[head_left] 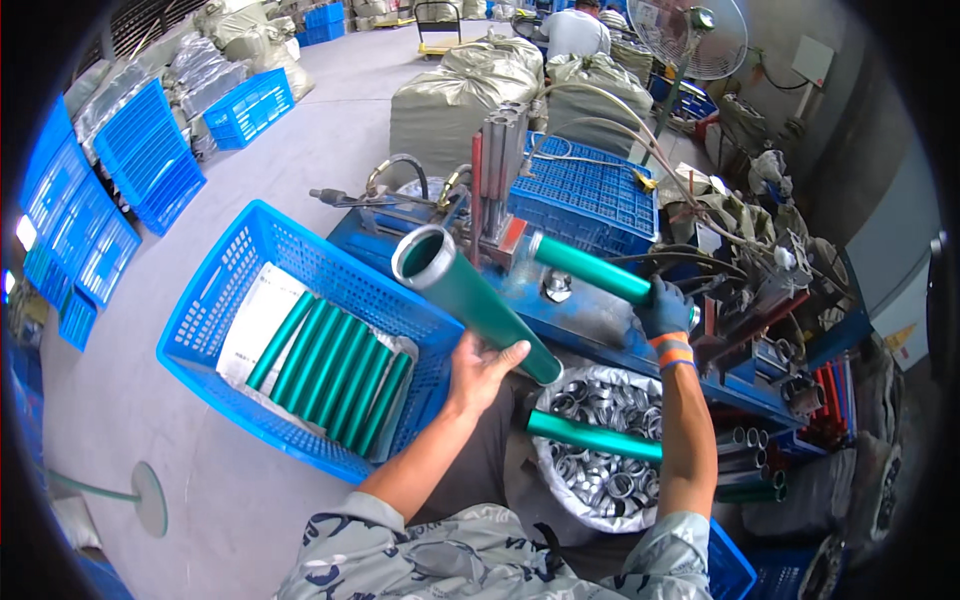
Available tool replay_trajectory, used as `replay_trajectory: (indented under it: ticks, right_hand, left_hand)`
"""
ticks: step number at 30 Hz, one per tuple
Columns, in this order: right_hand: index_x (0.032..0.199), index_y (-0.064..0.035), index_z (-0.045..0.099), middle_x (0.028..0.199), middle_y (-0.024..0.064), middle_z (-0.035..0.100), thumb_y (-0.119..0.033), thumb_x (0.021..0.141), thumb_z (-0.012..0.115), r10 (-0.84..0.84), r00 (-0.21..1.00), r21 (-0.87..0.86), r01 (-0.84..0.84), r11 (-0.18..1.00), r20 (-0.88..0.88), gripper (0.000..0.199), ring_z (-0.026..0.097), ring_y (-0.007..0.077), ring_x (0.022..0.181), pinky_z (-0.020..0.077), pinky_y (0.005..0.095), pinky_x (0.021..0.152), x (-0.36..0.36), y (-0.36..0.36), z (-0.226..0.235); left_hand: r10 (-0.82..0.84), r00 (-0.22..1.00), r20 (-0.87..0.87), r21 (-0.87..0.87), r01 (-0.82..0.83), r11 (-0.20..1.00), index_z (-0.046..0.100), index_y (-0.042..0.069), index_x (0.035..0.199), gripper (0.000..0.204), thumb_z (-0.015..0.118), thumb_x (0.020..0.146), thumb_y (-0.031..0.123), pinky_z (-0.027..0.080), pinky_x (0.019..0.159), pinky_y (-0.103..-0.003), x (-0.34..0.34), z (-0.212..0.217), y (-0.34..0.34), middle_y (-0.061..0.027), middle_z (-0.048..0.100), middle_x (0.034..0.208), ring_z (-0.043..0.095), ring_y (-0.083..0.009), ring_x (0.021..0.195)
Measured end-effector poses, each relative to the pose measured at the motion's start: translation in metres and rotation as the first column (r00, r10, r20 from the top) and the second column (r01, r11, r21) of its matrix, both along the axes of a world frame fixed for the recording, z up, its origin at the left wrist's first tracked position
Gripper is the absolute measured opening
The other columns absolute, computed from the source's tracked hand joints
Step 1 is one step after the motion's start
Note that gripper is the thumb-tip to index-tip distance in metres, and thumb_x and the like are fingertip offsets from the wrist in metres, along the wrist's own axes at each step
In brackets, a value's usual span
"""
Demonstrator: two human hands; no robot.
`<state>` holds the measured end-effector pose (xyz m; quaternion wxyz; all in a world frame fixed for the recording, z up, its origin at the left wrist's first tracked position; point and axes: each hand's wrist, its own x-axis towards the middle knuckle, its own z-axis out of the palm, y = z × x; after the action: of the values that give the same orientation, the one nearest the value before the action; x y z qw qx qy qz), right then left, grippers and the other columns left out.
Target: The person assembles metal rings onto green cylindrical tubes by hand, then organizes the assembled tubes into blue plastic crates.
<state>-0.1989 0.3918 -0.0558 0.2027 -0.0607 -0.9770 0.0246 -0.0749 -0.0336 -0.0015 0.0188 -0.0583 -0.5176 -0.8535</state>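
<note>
Tube (470, 296) lay gripped at its lower end in the bare left hand (482, 368), long axis running from five to eleven o'clock, open mouth up. At three o'clock the gloved right hand (664, 308) was wrapped round a second tube (590, 268) fed into the press (500, 180). Held so far back, the raised end could likely sag and strike the crate (300, 330) at nine o'clock.

We hold a long green metal tube with a silver collar (470, 300) in our bare left hand (480, 372); our gloved right hand (664, 310) grips another green tube (590, 268) at the blue press machine (600, 320), beside a blue plastic crate (230, 300) of green tubes
</note>
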Motion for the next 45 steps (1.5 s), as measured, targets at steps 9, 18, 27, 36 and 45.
replay_trajectory:
  ticks: [9, 18, 27, 36, 45]
  right_hand:
    - [0.149, 0.0003, 0.066, 0.132, 0.0110, 0.076, -0.006, 0.100, 0.082, -0.316, 0.698, -0.731, -0.435, 0.526, -0.643, 0.052, 0.073, 0.0191, 0.114, 0.0610, 0.0364, 0.098, 0.219, 0.017, 0.038]
    - [0.170, 0.0077, 0.046, 0.112, 0.0137, 0.075, -0.051, 0.096, 0.088, -0.640, 0.552, -0.839, -0.438, 0.323, -0.535, 0.103, 0.073, 0.0207, 0.090, 0.0623, 0.0346, 0.080, 0.462, 0.010, 0.016]
    - [0.170, 0.0146, 0.039, 0.108, 0.0146, 0.073, -0.062, 0.097, 0.083, -0.679, 0.543, -0.867, -0.367, 0.337, -0.494, 0.114, 0.072, 0.0196, 0.086, 0.0627, 0.0341, 0.076, 0.538, -0.006, 0.006]
    - [0.148, 0.0024, 0.063, 0.124, 0.0169, 0.076, -0.044, 0.106, 0.080, -0.823, 0.452, -0.938, -0.135, 0.319, -0.344, 0.065, 0.076, 0.0234, 0.095, 0.0650, 0.0382, 0.089, 0.625, -0.007, 0.000]
    - [0.136, 0.0005, 0.076, 0.123, 0.0114, 0.081, -0.020, 0.104, 0.088, -0.986, 0.165, -0.983, 0.185, 0.005, 0.026, 0.040, 0.074, 0.0215, 0.108, 0.0597, 0.0406, 0.097, 0.873, -0.003, -0.198]
  left_hand:
    - [-0.236, 0.952, 0.194, 0.139, 0.212, 0.967, 0.063, 0.011, 0.148, 0.048, 0.081, 0.112, 0.038, 0.059, 0.111, -0.057, -0.038, -0.035, 0.092, -0.0088, 0.073, 0.140, 0.072, -0.0301, 0.134]
    - [-0.351, 0.869, 0.349, 0.355, 0.224, 0.908, 0.048, 0.004, 0.166, 0.082, 0.085, 0.107, 0.047, 0.052, 0.125, -0.062, -0.154, -0.100, 0.275, -0.0161, 0.060, 0.162, 0.058, -0.0401, 0.153]
    - [-0.242, 0.835, 0.495, 0.228, 0.143, 0.963, 0.058, 0.004, 0.158, 0.076, 0.085, 0.105, 0.051, 0.050, 0.129, -0.059, -0.225, -0.161, 0.294, -0.0221, 0.063, 0.159, 0.060, -0.0413, 0.153]
    - [-0.279, 0.813, 0.511, 0.112, 0.259, 0.959, 0.051, 0.002, 0.166, 0.093, 0.085, 0.102, 0.061, 0.046, 0.129, -0.064, -0.214, -0.154, 0.279, -0.0317, 0.058, 0.166, 0.057, -0.0489, 0.157]
    - [-0.445, 0.783, 0.434, 0.241, 0.374, 0.895, 0.050, 0.001, 0.155, 0.080, 0.085, 0.104, 0.052, 0.056, 0.094, -0.056, -0.310, -0.168, 0.247, -0.0216, 0.065, 0.131, 0.062, -0.0358, 0.101]
